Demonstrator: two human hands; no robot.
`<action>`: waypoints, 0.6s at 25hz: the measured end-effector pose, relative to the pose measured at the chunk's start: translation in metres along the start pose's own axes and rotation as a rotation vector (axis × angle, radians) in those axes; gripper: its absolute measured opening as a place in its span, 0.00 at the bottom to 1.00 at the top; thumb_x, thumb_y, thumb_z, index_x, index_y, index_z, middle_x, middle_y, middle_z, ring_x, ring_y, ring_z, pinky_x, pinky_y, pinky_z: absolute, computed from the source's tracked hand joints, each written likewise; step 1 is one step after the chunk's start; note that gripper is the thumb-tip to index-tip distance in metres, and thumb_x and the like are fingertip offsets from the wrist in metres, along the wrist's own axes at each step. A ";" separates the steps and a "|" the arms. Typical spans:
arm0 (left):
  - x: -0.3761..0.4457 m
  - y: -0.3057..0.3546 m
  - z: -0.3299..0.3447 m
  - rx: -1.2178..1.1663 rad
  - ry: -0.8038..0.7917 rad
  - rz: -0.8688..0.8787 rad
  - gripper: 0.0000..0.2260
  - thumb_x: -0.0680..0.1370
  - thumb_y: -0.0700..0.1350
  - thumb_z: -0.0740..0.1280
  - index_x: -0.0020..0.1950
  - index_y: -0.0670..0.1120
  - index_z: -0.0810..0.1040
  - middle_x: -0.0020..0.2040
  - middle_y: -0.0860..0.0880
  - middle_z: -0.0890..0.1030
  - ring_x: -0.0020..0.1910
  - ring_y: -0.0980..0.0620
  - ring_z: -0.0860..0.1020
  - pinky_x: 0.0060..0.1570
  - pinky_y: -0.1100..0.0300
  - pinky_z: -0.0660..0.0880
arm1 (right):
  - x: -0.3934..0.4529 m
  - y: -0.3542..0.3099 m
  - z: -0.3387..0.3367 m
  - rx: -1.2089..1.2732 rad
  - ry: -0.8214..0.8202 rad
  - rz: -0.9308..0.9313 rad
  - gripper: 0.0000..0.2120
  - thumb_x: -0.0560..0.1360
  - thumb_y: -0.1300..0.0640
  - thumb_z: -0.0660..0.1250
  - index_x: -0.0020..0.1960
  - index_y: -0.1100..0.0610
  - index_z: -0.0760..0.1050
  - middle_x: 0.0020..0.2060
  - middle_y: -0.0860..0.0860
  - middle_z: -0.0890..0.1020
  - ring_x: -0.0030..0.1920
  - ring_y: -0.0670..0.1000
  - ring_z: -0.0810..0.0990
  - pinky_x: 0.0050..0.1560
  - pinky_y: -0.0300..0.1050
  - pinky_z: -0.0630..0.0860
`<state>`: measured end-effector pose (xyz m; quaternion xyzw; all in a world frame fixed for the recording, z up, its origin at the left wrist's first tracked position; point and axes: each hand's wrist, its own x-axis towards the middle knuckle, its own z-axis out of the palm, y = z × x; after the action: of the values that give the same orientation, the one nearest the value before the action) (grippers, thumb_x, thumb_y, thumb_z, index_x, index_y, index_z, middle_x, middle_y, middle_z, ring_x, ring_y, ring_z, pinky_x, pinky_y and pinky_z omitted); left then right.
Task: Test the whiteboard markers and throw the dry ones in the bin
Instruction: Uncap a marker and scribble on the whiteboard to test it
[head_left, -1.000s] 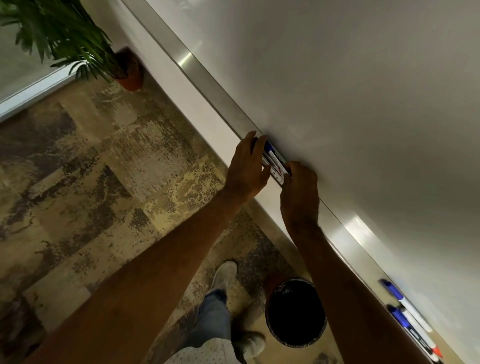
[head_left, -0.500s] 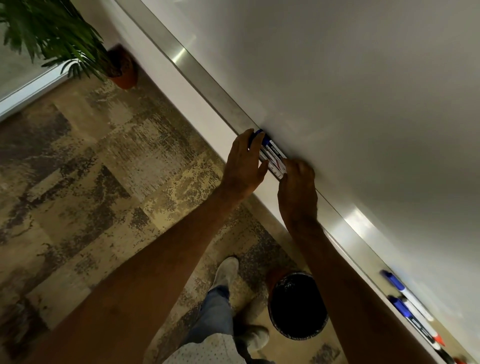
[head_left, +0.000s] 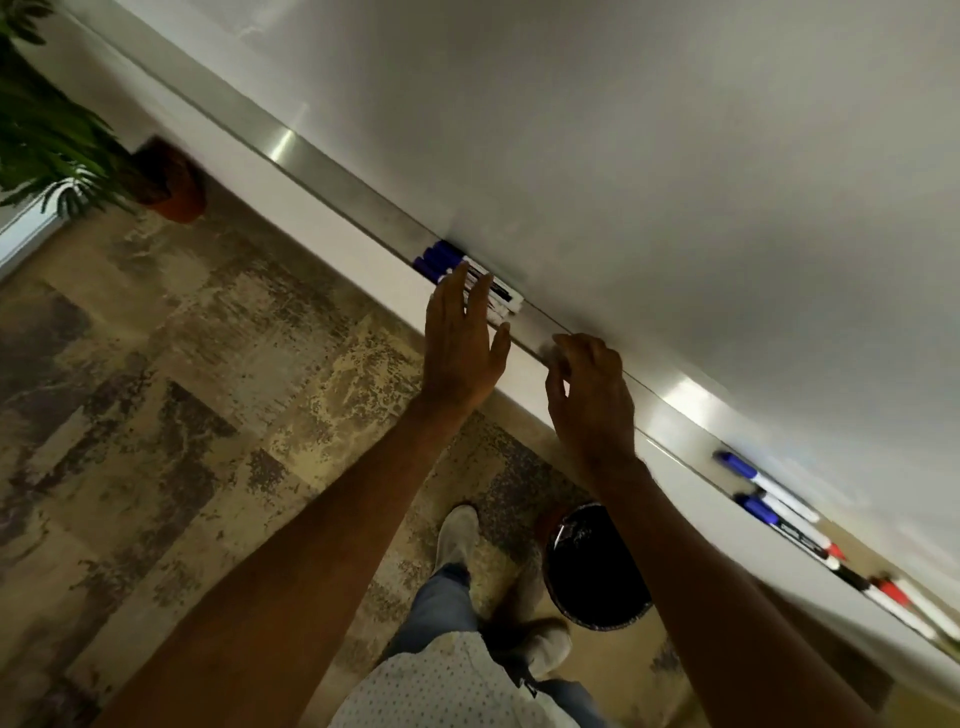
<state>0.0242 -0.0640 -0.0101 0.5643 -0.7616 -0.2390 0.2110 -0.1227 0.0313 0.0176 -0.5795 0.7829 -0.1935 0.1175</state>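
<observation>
Black bin (head_left: 595, 571) near potted plant (head_left: 47, 140), seemingly.

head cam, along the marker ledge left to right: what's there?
Potted plant on the floor at far left → blue-capped marker bundle → left hand, fingers straight → right hand, fingers loosely curled, holding nothing → two blue-capped markers → red-capped markers.
</observation>
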 end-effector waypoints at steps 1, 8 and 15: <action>-0.007 0.009 0.005 0.000 -0.010 0.031 0.28 0.78 0.50 0.67 0.77 0.43 0.66 0.79 0.39 0.62 0.78 0.38 0.60 0.74 0.42 0.64 | -0.008 0.008 -0.003 -0.022 0.004 0.024 0.12 0.84 0.55 0.64 0.66 0.55 0.77 0.61 0.53 0.79 0.58 0.54 0.77 0.50 0.52 0.81; -0.059 0.073 0.048 0.058 -0.155 0.201 0.27 0.78 0.48 0.70 0.75 0.43 0.69 0.78 0.39 0.64 0.75 0.39 0.64 0.71 0.43 0.68 | -0.079 0.075 -0.042 -0.042 0.002 0.234 0.18 0.79 0.57 0.68 0.69 0.54 0.77 0.64 0.52 0.79 0.63 0.55 0.76 0.58 0.51 0.78; -0.123 0.147 0.105 0.089 -0.310 0.354 0.24 0.78 0.48 0.70 0.72 0.43 0.72 0.75 0.41 0.68 0.73 0.41 0.66 0.70 0.45 0.70 | -0.161 0.152 -0.072 -0.088 0.050 0.372 0.18 0.81 0.56 0.67 0.70 0.57 0.76 0.64 0.55 0.79 0.64 0.58 0.76 0.59 0.54 0.77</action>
<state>-0.1156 0.1043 -0.0114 0.3870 -0.8818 -0.2483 0.1050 -0.2347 0.2354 0.0087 -0.4245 0.8869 -0.1482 0.1062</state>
